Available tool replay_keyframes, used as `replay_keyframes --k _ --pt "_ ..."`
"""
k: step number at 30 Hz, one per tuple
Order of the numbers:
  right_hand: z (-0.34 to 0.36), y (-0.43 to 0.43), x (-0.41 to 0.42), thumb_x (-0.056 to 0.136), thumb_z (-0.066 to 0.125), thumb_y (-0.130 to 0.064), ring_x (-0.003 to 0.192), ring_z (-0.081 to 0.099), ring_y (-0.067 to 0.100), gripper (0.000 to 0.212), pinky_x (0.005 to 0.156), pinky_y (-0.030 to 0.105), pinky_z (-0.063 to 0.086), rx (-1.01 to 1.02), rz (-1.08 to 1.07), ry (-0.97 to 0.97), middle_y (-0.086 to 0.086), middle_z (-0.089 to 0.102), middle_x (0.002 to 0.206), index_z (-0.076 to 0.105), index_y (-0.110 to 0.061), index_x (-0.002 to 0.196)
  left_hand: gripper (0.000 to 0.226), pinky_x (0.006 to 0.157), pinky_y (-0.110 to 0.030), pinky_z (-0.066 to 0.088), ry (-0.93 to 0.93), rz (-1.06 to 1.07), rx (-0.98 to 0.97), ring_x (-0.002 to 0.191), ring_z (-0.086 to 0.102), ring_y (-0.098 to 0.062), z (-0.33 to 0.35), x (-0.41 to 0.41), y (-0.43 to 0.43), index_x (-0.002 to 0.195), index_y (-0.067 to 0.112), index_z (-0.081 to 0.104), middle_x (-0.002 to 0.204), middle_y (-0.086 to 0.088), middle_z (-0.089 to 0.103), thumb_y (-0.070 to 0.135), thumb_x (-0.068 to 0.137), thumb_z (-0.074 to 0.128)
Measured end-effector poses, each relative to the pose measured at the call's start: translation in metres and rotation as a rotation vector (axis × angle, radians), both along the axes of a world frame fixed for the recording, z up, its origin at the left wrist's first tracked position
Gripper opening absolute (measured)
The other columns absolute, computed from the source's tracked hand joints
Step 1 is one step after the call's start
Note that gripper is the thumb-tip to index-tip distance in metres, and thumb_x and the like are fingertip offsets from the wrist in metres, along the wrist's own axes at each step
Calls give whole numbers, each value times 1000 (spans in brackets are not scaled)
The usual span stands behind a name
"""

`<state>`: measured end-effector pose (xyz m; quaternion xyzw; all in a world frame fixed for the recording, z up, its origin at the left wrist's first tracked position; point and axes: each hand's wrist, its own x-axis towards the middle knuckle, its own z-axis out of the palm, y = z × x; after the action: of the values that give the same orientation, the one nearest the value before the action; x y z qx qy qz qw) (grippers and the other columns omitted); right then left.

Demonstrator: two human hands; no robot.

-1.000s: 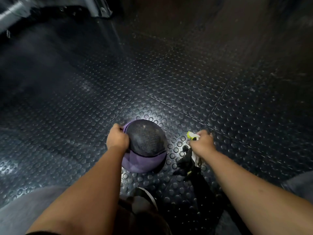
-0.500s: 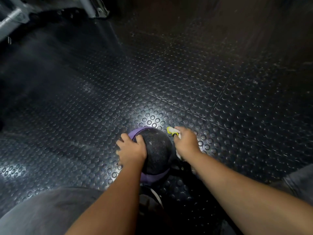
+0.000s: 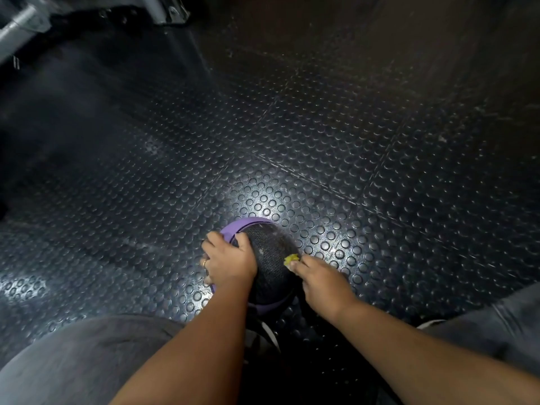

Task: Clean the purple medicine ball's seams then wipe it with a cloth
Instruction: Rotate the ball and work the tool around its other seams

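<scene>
The purple medicine ball [image 3: 270, 255], with a black textured panel facing up, sits on the studded black floor between my knees. My left hand [image 3: 229, 260] grips its left side, fingers curled over the purple edge. My right hand [image 3: 320, 280] pinches a small yellow-green and white cleaning tool [image 3: 291, 259], most of it hidden in the hand, its tip against the right side of the black panel.
Studded black rubber floor tiles [image 3: 350, 141] spread all around. A grey metal equipment frame [image 3: 23, 27] stands at the far top left. My grey-trousered knees [image 3: 87, 361] fill the bottom corners, and a shoe [image 3: 267, 331] shows just below the ball.
My right hand has brought the yellow-green tool from the floor on the right onto the ball's right side. My left hand shifted its grip on the ball, which has turned a little.
</scene>
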<state>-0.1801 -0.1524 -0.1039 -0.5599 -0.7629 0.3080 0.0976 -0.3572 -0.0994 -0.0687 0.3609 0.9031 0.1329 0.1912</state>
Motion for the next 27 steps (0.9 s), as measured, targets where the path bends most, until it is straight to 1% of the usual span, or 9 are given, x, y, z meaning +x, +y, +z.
replay_keyframes --k 2,4,7,11,14,17,20,23,27 --pt "-8 -3 21 83 51 0 106 53 21 49 87 31 47 -168 -53 -110 -2 53 114 59 -29 123 40 96 -61 40 9 -39 5 114 48 -39 0 0 1 118 16 37 126 -12 43 48 94 41" --pt "-10 0 33 87 51 -1 101 57 21 45 87 31 49 -268 -247 -134 0 52 118 59 -24 125 41 96 -59 39 7 -70 20 116 47 -39 -1 -4 2 120 14 39 127 -13 44 46 95 43" --pt "0 21 17 91 53 -7 94 58 24 44 78 25 45 -153 -455 33 3 53 118 57 -22 132 37 93 -54 38 10 -104 60 114 46 -39 -3 -10 -4 117 13 41 124 -13 44 42 95 46" --pt "28 51 -35 90 54 -8 92 58 25 39 82 32 49 38 -263 322 1 54 109 64 -24 124 41 90 -54 40 37 -147 106 111 47 -38 -5 -8 -14 110 16 42 118 -11 45 49 87 41" --pt "27 48 -50 86 55 -6 105 55 29 42 89 40 49 83 -52 212 6 56 117 64 -24 123 48 86 -51 41 45 -120 132 109 48 -38 -5 -7 -15 110 15 45 115 -11 47 52 80 40" --pt "15 43 -39 85 56 -4 99 58 30 44 86 36 51 100 -154 188 4 57 116 64 -24 124 47 86 -51 41 28 -107 168 105 50 -36 -7 -8 -19 111 17 48 112 -8 48 51 79 43" --pt "-1 46 -24 90 51 -6 94 60 28 42 83 30 49 -77 -269 77 6 56 116 61 -21 128 45 86 -50 41 31 -110 172 100 51 -33 -8 -7 -21 110 18 48 109 -6 49 51 80 44" --pt "-12 39 -16 92 49 -10 96 61 31 29 78 29 47 -270 -355 -21 15 63 112 65 -10 117 46 86 -50 41 35 -111 167 101 51 -34 -8 -7 -22 111 18 49 109 -6 49 51 80 43" --pt "-14 34 -20 95 46 -11 99 61 36 23 70 30 40 -477 -552 83 24 66 104 66 -1 104 46 87 -50 40 59 -127 163 104 49 -34 -11 -6 -21 111 16 50 110 -7 50 50 80 42"
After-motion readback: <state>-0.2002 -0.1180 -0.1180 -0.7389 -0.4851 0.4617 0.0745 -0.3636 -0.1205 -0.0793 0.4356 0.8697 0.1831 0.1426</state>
